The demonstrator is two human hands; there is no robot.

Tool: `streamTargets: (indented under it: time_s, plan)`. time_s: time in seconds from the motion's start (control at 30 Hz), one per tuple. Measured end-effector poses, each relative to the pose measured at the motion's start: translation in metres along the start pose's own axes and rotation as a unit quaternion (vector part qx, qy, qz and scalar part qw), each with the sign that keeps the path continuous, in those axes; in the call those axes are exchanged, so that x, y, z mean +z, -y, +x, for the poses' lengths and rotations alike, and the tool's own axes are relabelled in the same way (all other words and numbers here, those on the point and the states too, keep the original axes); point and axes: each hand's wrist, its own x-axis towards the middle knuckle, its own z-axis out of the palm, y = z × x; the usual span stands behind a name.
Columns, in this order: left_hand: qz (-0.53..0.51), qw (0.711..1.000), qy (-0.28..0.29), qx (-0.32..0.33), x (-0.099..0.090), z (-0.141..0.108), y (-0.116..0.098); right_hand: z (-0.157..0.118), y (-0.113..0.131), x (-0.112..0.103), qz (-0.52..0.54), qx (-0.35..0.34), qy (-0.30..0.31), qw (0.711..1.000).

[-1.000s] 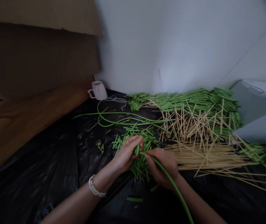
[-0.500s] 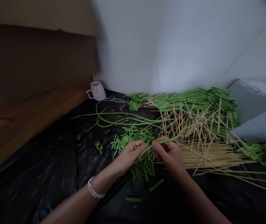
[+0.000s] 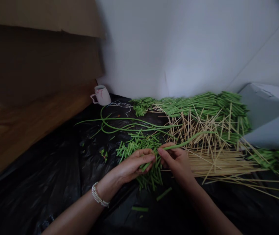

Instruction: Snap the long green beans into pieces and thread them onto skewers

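My left hand (image 3: 137,163), with a beaded bracelet at the wrist, is closed on a short green garlic scape piece (image 3: 144,167) poking out below its fingers. My right hand (image 3: 176,160) pinches a long garlic scape (image 3: 187,141) close to its near end, and the rest curves away to the right over the sticks. Fingertips of both hands almost meet; whether the piece is fully separate from the long scape is hard to see. Beneath and behind the hands lies a heap of short cut scape pieces (image 3: 151,178).
Bamboo skewers (image 3: 222,162) lie in a pile on the right. Stacked skewered green pieces (image 3: 203,102) line the wall. Long loose scapes (image 3: 129,125) and a white mug (image 3: 102,95) are further back left. Black plastic sheeting (image 3: 56,182) covers the surface. A box (image 3: 269,111) stands right.
My left hand has turned and its fingers have closed further round the near end of the scape. The long scape in my right hand has shifted slightly right.
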Motion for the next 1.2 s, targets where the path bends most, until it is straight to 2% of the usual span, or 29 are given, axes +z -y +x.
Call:
streamTargets:
  time_s: [0.1, 0.2, 0.27, 0.37, 0.43, 0.5, 0.7, 0.77, 0.83, 0.93, 1.0, 1.1, 1.2]
  plan:
    - [0.008, 1.000, -0.013, 0.024, 0.000, 0.001, 0.001, -0.002, 0.002, 0.002, -0.043, -0.063, -0.015, 0.997]
    - [0.002, 0.998, -0.028, 0.051, -0.001, 0.003, 0.001, -0.007, 0.004, 0.003, -0.132, -0.174, -0.038, 0.975]
    - [-0.007, 0.997, -0.032, 0.069, -0.001, 0.004, 0.001, -0.011, 0.001, 0.004, -0.205, -0.266, -0.038, 0.941]
    - [-0.032, 0.995, -0.036, 0.092, -0.001, 0.005, -0.001, -0.016, -0.009, 0.007, -0.319, -0.378, -0.022, 0.869]
    - [-0.050, 0.993, -0.042, 0.099, 0.000, 0.005, -0.001, -0.017, -0.017, 0.009, -0.373, -0.417, -0.013, 0.829]
    - [-0.060, 0.992, -0.050, 0.103, 0.002, 0.006, -0.002, -0.017, -0.022, 0.011, -0.392, -0.434, -0.008, 0.811]
    - [-0.116, 0.983, -0.053, 0.129, -0.003, 0.007, -0.012, -0.014, -0.016, 0.010, -0.370, -0.432, -0.019, 0.822]
    - [-0.151, 0.974, -0.074, 0.149, -0.008, 0.007, -0.019, -0.014, -0.013, 0.010, -0.363, -0.429, -0.018, 0.827]
    - [-0.131, 0.968, -0.107, 0.184, -0.013, 0.007, -0.024, -0.013, -0.012, 0.008, -0.357, -0.418, -0.019, 0.835]
    - [-0.015, 0.951, -0.195, 0.240, -0.016, 0.008, -0.023, -0.010, -0.010, 0.006, -0.331, -0.377, -0.029, 0.865]
    - [0.079, 0.934, -0.230, 0.261, -0.016, 0.008, -0.020, -0.008, -0.007, 0.003, -0.306, -0.332, -0.042, 0.891]
    - [0.223, 0.906, -0.221, 0.285, -0.015, 0.007, -0.016, -0.007, -0.001, 0.001, -0.282, -0.260, -0.057, 0.922]
    - [0.362, 0.845, -0.210, 0.333, -0.015, 0.006, -0.013, -0.008, 0.001, 0.001, -0.260, -0.212, -0.050, 0.941]
